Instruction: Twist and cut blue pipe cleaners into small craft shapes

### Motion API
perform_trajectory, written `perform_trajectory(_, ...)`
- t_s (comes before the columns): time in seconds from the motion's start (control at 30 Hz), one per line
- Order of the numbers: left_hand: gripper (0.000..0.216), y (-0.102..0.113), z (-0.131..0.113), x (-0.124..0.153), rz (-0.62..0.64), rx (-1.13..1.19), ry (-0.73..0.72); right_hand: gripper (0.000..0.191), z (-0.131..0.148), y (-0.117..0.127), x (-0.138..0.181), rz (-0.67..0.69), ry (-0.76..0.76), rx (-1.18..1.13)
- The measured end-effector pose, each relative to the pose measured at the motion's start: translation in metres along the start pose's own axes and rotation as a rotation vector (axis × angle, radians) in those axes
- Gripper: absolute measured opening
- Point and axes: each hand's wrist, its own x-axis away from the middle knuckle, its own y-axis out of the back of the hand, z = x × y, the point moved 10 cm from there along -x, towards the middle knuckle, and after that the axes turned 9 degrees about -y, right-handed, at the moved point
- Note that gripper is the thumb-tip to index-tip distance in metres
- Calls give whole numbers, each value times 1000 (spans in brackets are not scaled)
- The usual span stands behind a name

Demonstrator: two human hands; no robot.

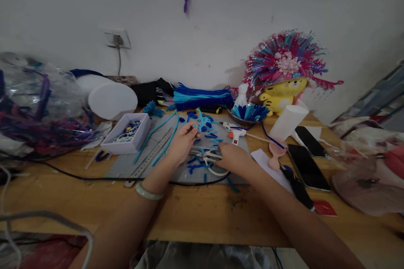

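Note:
My left hand [183, 139] is raised over the grey mat, its thumb and fingers pinched on a light blue pipe cleaner piece [196, 127]. To its right, my right hand [232, 158] is closed at the handles of a pair of pliers [206, 154], whose jaws point left toward my left hand. The fingertips of that hand are partly hidden. Short blue pipe cleaner pieces [192, 167] lie scattered around and beyond both hands. A white glue gun [237, 135] with an orange part lies just beyond my right hand.
Left of the mat [121, 168] stands a white box [121, 145] of beads; a metal ruler [151, 157] lies beside it. A black cable [91, 178] crosses the front. Behind are blue pipe cleaner bundles [202, 97] and a bowl [238, 119]. Phones [307, 166] lie right.

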Motion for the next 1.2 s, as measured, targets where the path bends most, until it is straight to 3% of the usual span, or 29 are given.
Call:
perform_trajectory(0.17, 24, 2, -9, -2, -12, 73, -52, 32, 13, -9, 11, 47, 86, 117)
perform_trajectory(0.3, 20, 4, -17, -3, -14, 96, -96, 24, 9, -8, 9, 52, 45, 7)
perform_trajectory(0.37, 17, 5, -25, -4, -23, 116, -151, 24, -2, -12, 7, 137, -45, -187)
perform_trajectory(0.43, 15, 5, -34, -4, -26, 132, -205, 24, -10, -25, 9, 343, -143, -519)
perform_trajectory(0.53, 15, 7, -46, -5, -38, 151, -260, 23, -1, -41, 20, 677, -235, -1099)
perform_trajectory(0.6, 15, 8, -50, -5, -49, 157, -278, 23, 10, -39, 22, 755, -216, -1397)
perform_trajectory(0.7, 11, 7, -51, -5, -46, 148, -280, 28, 21, -27, 18, 674, -99, -1690)
perform_trajectory(0.8, 8, 7, -50, -5, -44, 146, -280, 30, 31, -20, 21, 598, 9, -1793)
perform_trajectory(0.97, 8, 5, -49, -5, -26, 131, -274, 41, 46, -21, 31, 699, 79, -1757)
perform_trajectory(1.2, 10, -4, -32, -4, 49, 11, -102, 46, 27, -21, 22, 498, 1, -1553)
